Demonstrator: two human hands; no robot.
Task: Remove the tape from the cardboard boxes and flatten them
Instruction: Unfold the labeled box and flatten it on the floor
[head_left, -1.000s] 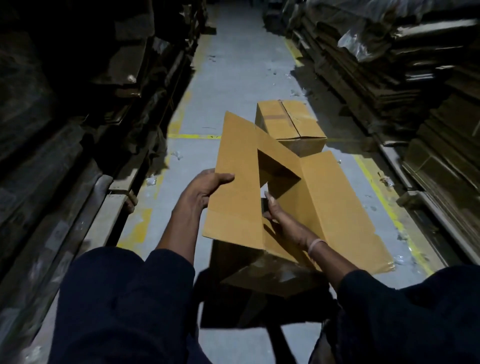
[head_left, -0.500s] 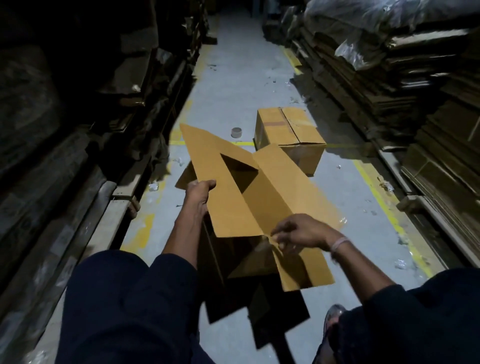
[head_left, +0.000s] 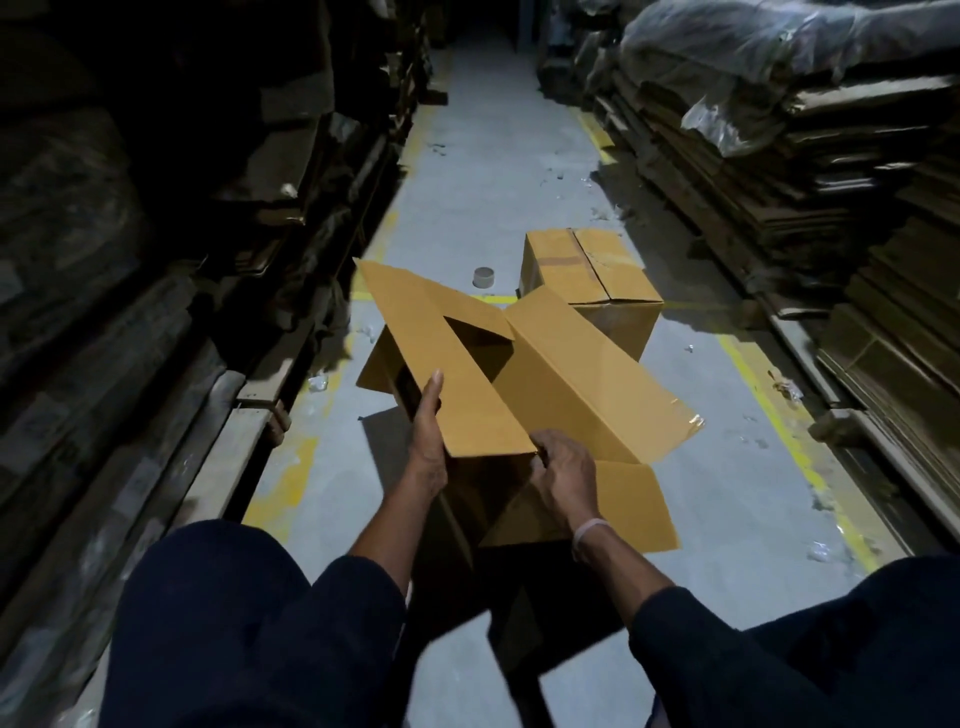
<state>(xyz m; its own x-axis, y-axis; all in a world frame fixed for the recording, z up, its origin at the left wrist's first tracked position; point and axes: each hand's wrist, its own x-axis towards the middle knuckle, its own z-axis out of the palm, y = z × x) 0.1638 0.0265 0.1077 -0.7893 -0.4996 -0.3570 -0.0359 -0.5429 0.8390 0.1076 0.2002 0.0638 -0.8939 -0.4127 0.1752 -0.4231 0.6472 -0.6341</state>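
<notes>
- An open cardboard box (head_left: 467, 395), flaps spread, is held above the grey floor (head_left: 483, 171) of a narrow aisle, between the person's knees.
- The left hand (head_left: 428, 431) lies along the box's left flap, fingers straight against the cardboard.
- The right hand (head_left: 563, 473) has its fingers curled round the near corner of the flaps, gripping it.
- A strip of clear tape (head_left: 693, 421) clings to the right flap's far corner.
- A second box (head_left: 587, 270), closed and taped, stands on the floor just beyond; a tape roll (head_left: 483, 277) sits near its left side.
- Stacks of flattened cardboard (head_left: 831, 208) line the aisle's right edge.
</notes>
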